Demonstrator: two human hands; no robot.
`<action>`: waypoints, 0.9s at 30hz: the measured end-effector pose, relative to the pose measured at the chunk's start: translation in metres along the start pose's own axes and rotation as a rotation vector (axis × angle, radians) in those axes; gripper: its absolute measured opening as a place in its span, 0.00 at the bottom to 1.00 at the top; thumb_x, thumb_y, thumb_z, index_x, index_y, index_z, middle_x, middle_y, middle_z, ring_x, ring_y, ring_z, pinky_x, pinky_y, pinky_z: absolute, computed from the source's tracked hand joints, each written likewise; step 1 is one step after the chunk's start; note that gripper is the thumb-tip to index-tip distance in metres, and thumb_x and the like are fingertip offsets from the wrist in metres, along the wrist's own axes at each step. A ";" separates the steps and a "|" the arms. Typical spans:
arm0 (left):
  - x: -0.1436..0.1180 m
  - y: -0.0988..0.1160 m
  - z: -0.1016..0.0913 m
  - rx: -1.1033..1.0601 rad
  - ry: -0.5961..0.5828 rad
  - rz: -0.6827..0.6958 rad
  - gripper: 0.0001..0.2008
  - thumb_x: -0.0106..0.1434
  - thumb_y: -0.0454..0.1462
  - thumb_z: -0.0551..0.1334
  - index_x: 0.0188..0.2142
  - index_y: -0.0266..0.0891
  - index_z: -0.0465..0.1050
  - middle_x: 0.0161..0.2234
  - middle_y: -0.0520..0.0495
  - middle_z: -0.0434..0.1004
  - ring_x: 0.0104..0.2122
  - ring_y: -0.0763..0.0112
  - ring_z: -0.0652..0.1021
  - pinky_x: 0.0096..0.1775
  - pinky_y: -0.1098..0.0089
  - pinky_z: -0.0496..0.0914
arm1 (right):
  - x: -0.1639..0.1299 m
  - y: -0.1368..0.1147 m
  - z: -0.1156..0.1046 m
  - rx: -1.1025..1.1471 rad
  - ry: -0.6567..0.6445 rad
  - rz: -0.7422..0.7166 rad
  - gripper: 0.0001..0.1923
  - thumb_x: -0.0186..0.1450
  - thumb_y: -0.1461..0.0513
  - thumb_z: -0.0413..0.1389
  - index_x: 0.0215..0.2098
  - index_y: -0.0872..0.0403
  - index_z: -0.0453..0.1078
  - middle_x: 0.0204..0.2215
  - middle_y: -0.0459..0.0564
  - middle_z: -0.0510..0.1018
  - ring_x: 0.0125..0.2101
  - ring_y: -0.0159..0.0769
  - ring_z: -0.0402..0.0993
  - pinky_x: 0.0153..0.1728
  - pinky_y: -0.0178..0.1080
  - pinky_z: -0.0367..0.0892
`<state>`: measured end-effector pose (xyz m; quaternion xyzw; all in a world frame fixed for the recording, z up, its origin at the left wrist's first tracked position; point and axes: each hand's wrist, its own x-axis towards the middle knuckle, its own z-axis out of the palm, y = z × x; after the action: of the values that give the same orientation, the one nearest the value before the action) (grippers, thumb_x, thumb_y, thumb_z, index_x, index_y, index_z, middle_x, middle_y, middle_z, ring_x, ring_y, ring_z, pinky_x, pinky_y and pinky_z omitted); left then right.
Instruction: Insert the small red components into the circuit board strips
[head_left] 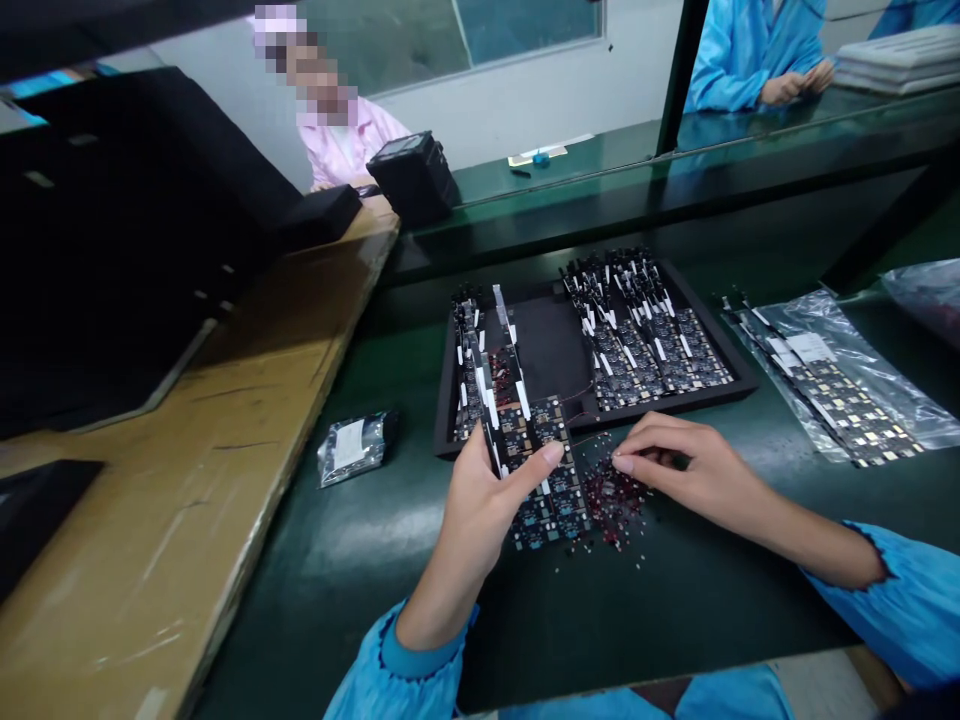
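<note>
My left hand [480,500] holds a strip of small circuit boards [551,490] by its upper left end, thumb on top, just in front of the black tray [739,375]. My right hand [686,465] rests beside it with its fingertips pinched together over a heap of tiny dark red parts [611,500] on the green table; what is pinched is too small to tell. In the tray lie rows of circuit boards with white tabs at the left [476,370] and at the right [645,330].
A clear plastic bag with more board strips [840,385] lies at the right. A small silver packet [352,445] sits left of the tray. A wooden bench [187,480] with black equipment runs along the left. Other people sit beyond the far edge.
</note>
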<state>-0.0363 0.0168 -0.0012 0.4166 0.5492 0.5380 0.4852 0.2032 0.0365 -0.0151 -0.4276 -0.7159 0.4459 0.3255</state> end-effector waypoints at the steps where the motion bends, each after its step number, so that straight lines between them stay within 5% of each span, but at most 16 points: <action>1: 0.000 0.000 0.000 -0.002 0.000 -0.006 0.25 0.47 0.40 0.78 0.45 0.54 0.78 0.43 0.46 0.88 0.44 0.36 0.83 0.45 0.48 0.79 | 0.000 0.000 0.000 0.012 0.013 -0.022 0.08 0.68 0.54 0.62 0.39 0.47 0.82 0.36 0.47 0.81 0.33 0.36 0.77 0.29 0.38 0.67; 6: 0.000 0.001 0.000 -0.005 0.001 -0.020 0.26 0.46 0.41 0.78 0.46 0.54 0.77 0.42 0.47 0.88 0.44 0.37 0.83 0.44 0.50 0.80 | 0.000 0.002 0.000 0.010 0.065 -0.130 0.07 0.68 0.56 0.63 0.40 0.47 0.83 0.36 0.48 0.83 0.36 0.39 0.79 0.34 0.40 0.71; 15: 0.002 0.000 0.001 -0.048 0.034 -0.043 0.25 0.47 0.37 0.78 0.45 0.48 0.78 0.41 0.45 0.88 0.43 0.39 0.84 0.41 0.53 0.80 | -0.002 -0.003 -0.005 0.052 0.071 -0.063 0.07 0.66 0.52 0.62 0.36 0.43 0.82 0.34 0.46 0.84 0.28 0.39 0.80 0.29 0.41 0.74; 20: -0.003 0.007 0.004 -0.171 -0.101 -0.096 0.23 0.51 0.32 0.75 0.48 0.44 0.78 0.44 0.42 0.87 0.46 0.38 0.83 0.44 0.51 0.79 | -0.008 -0.003 -0.003 0.138 -0.104 0.082 0.08 0.63 0.48 0.61 0.39 0.35 0.79 0.21 0.39 0.81 0.15 0.35 0.74 0.18 0.39 0.68; 27: -0.003 0.006 0.006 -0.244 -0.233 -0.118 0.32 0.51 0.26 0.75 0.54 0.44 0.73 0.48 0.39 0.86 0.49 0.39 0.81 0.48 0.50 0.76 | -0.012 -0.006 0.005 0.200 -0.181 0.099 0.07 0.64 0.51 0.62 0.35 0.43 0.81 0.25 0.43 0.80 0.18 0.33 0.72 0.19 0.36 0.66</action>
<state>-0.0303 0.0154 0.0051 0.3813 0.4434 0.5193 0.6231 0.2025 0.0226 -0.0128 -0.3858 -0.6725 0.5671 0.2780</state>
